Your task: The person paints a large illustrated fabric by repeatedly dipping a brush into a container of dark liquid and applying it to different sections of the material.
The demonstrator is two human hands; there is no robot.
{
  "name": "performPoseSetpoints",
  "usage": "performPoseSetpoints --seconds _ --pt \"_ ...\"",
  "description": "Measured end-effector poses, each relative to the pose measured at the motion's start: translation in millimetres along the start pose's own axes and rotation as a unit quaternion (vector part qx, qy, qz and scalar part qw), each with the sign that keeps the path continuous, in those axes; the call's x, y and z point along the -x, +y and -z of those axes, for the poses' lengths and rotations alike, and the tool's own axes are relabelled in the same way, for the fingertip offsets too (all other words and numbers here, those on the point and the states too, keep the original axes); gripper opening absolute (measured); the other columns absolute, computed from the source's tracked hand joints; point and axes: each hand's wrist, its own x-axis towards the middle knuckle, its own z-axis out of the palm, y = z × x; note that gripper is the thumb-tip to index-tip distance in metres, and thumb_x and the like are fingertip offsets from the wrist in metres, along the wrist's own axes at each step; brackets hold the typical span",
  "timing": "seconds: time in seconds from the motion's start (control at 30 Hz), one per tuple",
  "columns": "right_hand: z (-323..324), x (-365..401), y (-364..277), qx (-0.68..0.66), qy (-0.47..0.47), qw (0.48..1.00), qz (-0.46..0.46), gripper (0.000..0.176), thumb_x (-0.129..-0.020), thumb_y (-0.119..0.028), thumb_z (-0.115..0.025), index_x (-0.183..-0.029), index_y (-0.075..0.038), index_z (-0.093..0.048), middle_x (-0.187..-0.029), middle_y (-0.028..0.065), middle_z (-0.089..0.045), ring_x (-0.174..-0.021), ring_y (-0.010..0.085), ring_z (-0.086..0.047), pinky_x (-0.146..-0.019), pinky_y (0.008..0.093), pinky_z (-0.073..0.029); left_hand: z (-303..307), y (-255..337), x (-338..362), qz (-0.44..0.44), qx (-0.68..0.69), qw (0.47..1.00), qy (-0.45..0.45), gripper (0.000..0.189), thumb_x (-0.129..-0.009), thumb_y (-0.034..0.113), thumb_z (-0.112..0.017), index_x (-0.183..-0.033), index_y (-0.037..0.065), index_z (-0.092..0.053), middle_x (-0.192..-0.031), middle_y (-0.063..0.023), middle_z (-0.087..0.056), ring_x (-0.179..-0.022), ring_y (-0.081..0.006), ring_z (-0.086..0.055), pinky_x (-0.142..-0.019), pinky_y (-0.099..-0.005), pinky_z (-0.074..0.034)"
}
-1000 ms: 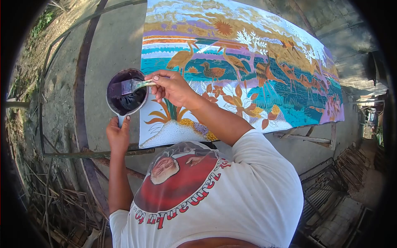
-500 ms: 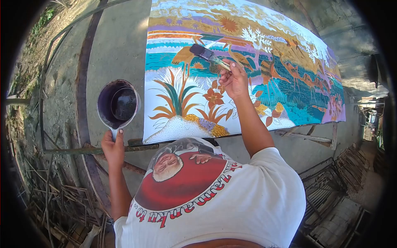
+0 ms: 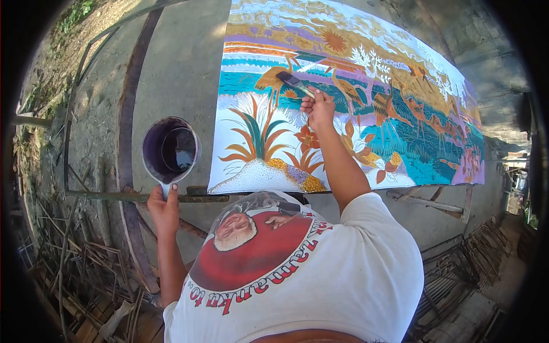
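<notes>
A flat paintbrush [image 3: 294, 84] is held in the right hand [image 3: 318, 108], whose fingers are closed around the pale handle. The brush's long axis runs on a slant from the hand up and to the left, with the dark bristles pointing away from the person toward the far-left part of a long painted cloth [image 3: 400, 86]. The bristles appear to meet the cloth at its teal band, just beside an orange bird; actual contact cannot be told for certain. The right forearm is stretched across the cloth's near edge, over painted leaves and flowers.

A small handled cup [image 3: 151, 143] is gripped by its handle in the left hand [image 3: 164, 210], which is wrapped tight around it. The cup is kept upright beyond the cloth's left edge, near the near-left corner, and dark liquid [image 3: 178, 150] is seen inside its purple-stained wall.

A rusted metal bar [image 3: 114, 196] is seen running beneath the cup and along the cloth's near edge. Bare concrete ground [image 3: 177, 68] lies to the left of the cloth, with dry sticks [image 3: 86, 268] heaped at the lower left. A wooden support [image 3: 426, 188] shows under the cloth's near edge at the right. The person's white printed T-shirt [image 3: 354, 268] fills the foreground.
</notes>
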Motion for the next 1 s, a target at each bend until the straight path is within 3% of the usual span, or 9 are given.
performPoseSetpoints --seconds 0.33,0.7,0.83,0.93,1.0 --pt "-127 6 38 0.044 -0.062 0.997 -0.029 0.027 -0.109 -0.020 -0.052 -0.120 0.001 -0.066 -0.079 0.0123 -0.070 -0.058 0.0170 -0.066 -0.053 0.0322 -0.060 -4 4 12 0.006 0.015 1.000 0.007 0.029 -0.101 0.016 -0.071 -0.080 0.006 -0.055 -0.069 0.0067 -0.051 -0.061 -0.0015 -0.040 -0.050 -0.0245 -0.031" --pt "-53 -8 0 0.120 -0.036 0.992 0.021 0.028 -0.110 -0.020 -0.051 -0.114 0.002 -0.068 -0.079 0.0112 -0.070 -0.058 0.0167 -0.066 -0.052 0.0324 -0.059 2 -4 23 0.039 0.044 0.998 0.024 0.026 -0.100 0.014 -0.071 -0.081 0.005 -0.057 -0.069 0.0067 -0.053 -0.061 -0.0017 -0.041 -0.051 -0.0241 -0.031" --pt "-79 -7 14 0.095 -0.072 0.993 0.008 0.028 -0.109 -0.020 -0.052 -0.114 0.002 -0.068 -0.078 0.0110 -0.070 -0.058 0.0164 -0.066 -0.052 0.0319 -0.059 3 -3 23 0.046 0.050 0.997 0.028 0.025 -0.100 0.014 -0.071 -0.082 0.004 -0.058 -0.069 0.0070 -0.052 -0.061 -0.0016 -0.041 -0.052 -0.0241 -0.031" --pt "-111 -6 28 0.102 -0.081 0.992 0.001 0.027 -0.109 -0.021 -0.052 -0.114 0.001 -0.068 -0.078 0.0110 -0.069 -0.057 0.0161 -0.065 -0.052 0.0313 -0.059 6 -14 20 -0.015 0.019 0.999 0.030 0.024 -0.102 0.019 -0.069 -0.084 0.009 -0.057 -0.063 0.0066 -0.049 -0.049 -0.0015 -0.040 -0.042 -0.0228 -0.028" --pt "-131 -7 37 0.113 -0.094 0.989 -0.006 0.027 -0.109 -0.021 -0.052 -0.115 0.001 -0.068 -0.077 0.0113 -0.069 -0.056 0.0162 -0.064 -0.051 0.0314 -0.058 5 -2 24 0.025 0.046 0.998 0.032 0.024 -0.101 0.013 -0.071 -0.082 0.004 -0.059 -0.069 0.0075 -0.052 -0.061 -0.0012 -0.040 -0.052 -0.0240 -0.030"
